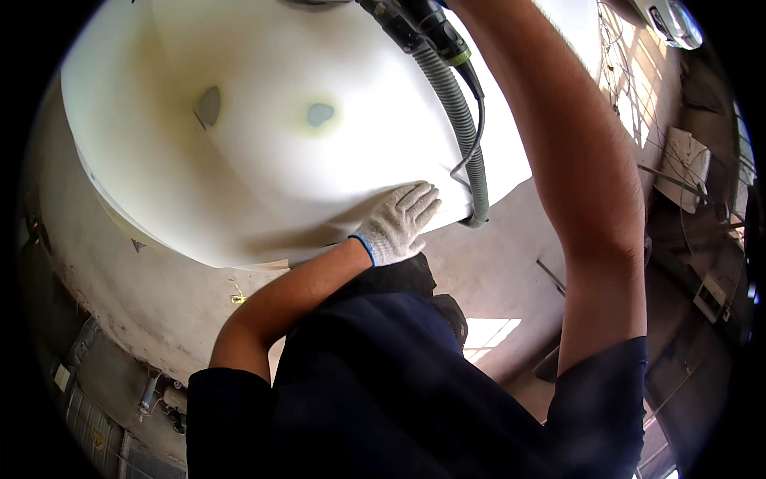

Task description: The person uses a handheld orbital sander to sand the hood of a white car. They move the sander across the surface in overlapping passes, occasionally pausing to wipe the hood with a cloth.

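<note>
A white panel (263,168) with curved edges carries two grey patches (321,113) ringed in yellowish tint. My left hand (396,219), in a pale knit glove with a blue cuff, lies with fingers outstretched on the panel's near edge. My right forearm reaches up past the top edge, where the hand is out of sight beside a black power tool (395,24) with a green band. A grey corrugated hose (455,112) and a black cable (479,120) run from the tool down across the panel, the hose over its edge, right of my left hand.
Below and around the panel is a concrete floor (503,255) with sunlit patches. At the right lie a pale board (682,168), thin rods and wires. A silver object (670,20) is at the upper right; small dark items and pipes sit at the lower left.
</note>
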Demonstrator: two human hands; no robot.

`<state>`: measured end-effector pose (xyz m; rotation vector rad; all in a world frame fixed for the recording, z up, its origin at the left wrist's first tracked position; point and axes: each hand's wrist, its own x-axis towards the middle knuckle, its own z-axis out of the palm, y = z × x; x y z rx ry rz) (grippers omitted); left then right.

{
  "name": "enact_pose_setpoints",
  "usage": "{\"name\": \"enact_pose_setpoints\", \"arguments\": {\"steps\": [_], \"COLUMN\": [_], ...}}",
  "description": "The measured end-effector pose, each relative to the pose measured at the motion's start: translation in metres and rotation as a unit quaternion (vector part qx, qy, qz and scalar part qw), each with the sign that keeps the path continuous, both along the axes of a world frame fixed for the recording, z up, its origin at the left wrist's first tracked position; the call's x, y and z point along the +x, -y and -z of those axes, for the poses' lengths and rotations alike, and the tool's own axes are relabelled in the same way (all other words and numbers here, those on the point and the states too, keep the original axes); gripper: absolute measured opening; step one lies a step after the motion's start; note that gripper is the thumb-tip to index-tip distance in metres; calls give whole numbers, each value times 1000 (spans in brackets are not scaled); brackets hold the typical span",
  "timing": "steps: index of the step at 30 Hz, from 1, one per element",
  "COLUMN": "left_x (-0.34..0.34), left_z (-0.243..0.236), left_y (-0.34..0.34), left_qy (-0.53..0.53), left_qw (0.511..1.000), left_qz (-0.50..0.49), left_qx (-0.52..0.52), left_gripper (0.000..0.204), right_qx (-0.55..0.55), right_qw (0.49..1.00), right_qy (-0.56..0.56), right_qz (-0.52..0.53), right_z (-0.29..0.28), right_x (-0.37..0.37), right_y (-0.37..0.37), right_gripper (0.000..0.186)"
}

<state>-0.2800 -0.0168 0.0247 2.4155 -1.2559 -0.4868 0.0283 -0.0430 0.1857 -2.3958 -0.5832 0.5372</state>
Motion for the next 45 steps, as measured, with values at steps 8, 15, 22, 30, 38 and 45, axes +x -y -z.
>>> {"name": "enact_pose_setpoints", "arguments": {"steps": [8,15,22,30,38,45], "left_x": [-14,17,-18,-42,-70,-81], "left_z": [7,16,39,48,75,54], "left_y": [-29,-29,-64,-76,-83,-145], "left_qy": [-455,-567,-684,-626,-511,-500], "left_qw": [791,691,578,689,822,853], "left_qz": [-354,-219,-312,-248,-194,-116], "left_qx": [-205,-392,-317,-269,-163,-96], "left_gripper": [81,38,20,19,21,26], "right_qx": [9,-53,17,140,141,78], "right_qw": [1000,994,998,947,923,881], "right_qy": [5,97,-23,-167,-182,-161], "right_qz": [-17,-10,51,235,310,438], "right_z": [-12,-13,-36,-36,-10,23], "right_x": [-30,-24,22,77,-28,-175], "right_y": [-87,-165,-69,53,125,182], "right_gripper": [45,30,27,15,18,16]}}
